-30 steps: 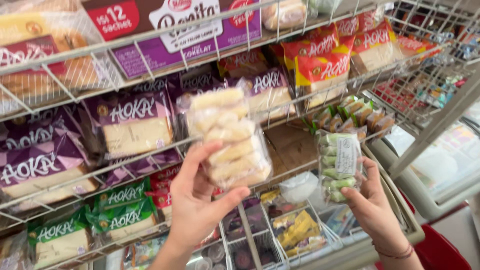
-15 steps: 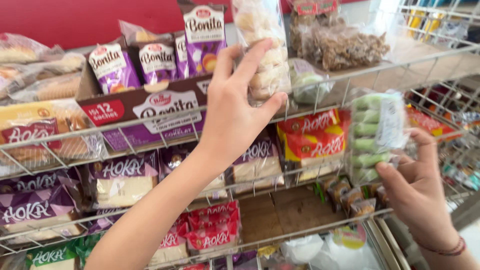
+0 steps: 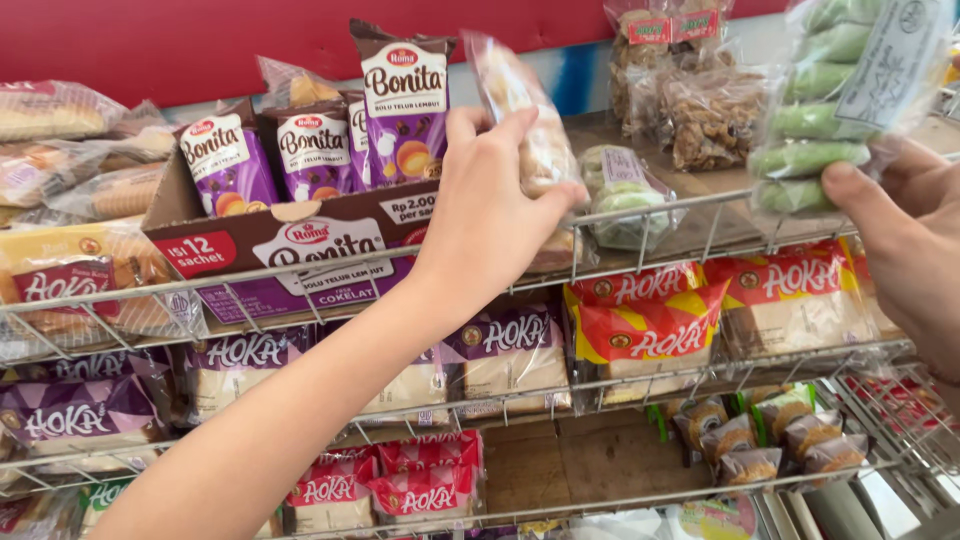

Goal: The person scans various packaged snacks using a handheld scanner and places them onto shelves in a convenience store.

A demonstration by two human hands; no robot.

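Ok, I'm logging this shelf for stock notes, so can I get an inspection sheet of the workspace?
Surface: wire rack, several tiers, stocked.
Job's things: clear bag of pale snacks at the top tier; clear bag of green rolls held up at right.
Clutter: purple sachets in an open brown box, wrapped cakes, brown clusters in bags.
Grippers: left hand, fingers around the pale bag; right hand grips the green bag.
Cables: nothing seen.
Surroundings: red wall.
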